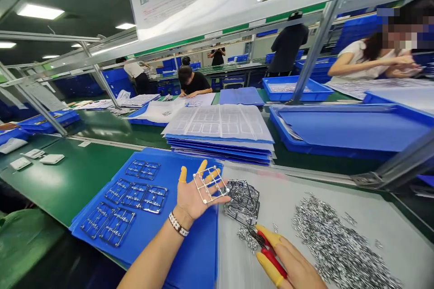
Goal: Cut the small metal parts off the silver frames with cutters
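My left hand point(191, 198) is palm up with fingers spread, yellow covers on some fingertips, and a silvery sprue frame point(210, 184) lies across its fingers. In my right hand point(290, 259) are red-handled nippers point(271, 255), gripped between yellow-covered fingers. Their jaws point at a small heap of shiny parts point(248, 238). Just beyond lies a tangled pile of dark, shiny frames point(242, 198). Several sprue frames with small parts point(135, 196) are laid in rows on a blue sheet point(198, 253) to the left. A large heap of small silvery parts point(339, 239) spreads over the pale sheet at right.
A stack of blue and white sheets point(219, 126) stands behind my hands. A blue tray point(339, 144) sits at right beyond a metal rail. White blocks point(52, 159) lie on the green table point(50, 185). A metal post point(315, 49) rises at right. Co-workers sit and stand farther back.
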`<state>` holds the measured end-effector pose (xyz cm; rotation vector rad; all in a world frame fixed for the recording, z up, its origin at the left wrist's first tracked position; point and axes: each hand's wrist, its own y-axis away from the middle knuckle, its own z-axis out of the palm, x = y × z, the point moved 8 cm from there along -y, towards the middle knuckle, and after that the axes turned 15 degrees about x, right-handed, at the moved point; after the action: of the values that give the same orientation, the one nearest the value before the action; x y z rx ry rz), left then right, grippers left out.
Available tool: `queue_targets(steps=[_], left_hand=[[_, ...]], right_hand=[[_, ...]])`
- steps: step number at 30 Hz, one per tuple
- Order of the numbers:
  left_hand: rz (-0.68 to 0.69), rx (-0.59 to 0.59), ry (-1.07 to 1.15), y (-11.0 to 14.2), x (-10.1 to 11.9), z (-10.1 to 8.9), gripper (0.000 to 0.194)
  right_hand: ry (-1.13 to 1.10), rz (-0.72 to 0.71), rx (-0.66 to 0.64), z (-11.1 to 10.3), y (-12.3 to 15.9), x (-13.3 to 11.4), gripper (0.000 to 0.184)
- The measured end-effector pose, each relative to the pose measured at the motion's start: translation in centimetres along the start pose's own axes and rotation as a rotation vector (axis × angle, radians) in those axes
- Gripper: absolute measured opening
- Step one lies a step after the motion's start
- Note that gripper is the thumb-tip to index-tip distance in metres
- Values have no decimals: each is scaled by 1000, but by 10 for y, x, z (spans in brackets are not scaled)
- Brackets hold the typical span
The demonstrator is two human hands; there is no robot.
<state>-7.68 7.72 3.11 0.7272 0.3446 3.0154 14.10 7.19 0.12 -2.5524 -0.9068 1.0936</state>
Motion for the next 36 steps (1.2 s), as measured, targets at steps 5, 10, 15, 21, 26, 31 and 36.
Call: queue_targets(steps=[5,10,15,21,26,31,36], left_hand=[[-135,124,-48,-6,-49,-4,65],[-86,249,-162,-6,-83,-20,58],[-21,289,-228,-2,-99,-28,58],[35,302,-281,-2,-100,-30,61],[54,277,-325,-1,-100,-26,61],[64,275,-337,0,-99,-23,61],[87,275,-360,-2,-97,-29,59]], right_hand=[[97,-28,84,-10,-3,-13,36],[257,-4,46,-4,-19,-32,32],[370,70,-78,8,-34,-40,24],[360,83,-97,15,-35,-39,24],[383,102,-101,13,-34,-37,24],[367,103,-116,13,-34,-39,21],[405,89,-116,13,-35,-44,21]])
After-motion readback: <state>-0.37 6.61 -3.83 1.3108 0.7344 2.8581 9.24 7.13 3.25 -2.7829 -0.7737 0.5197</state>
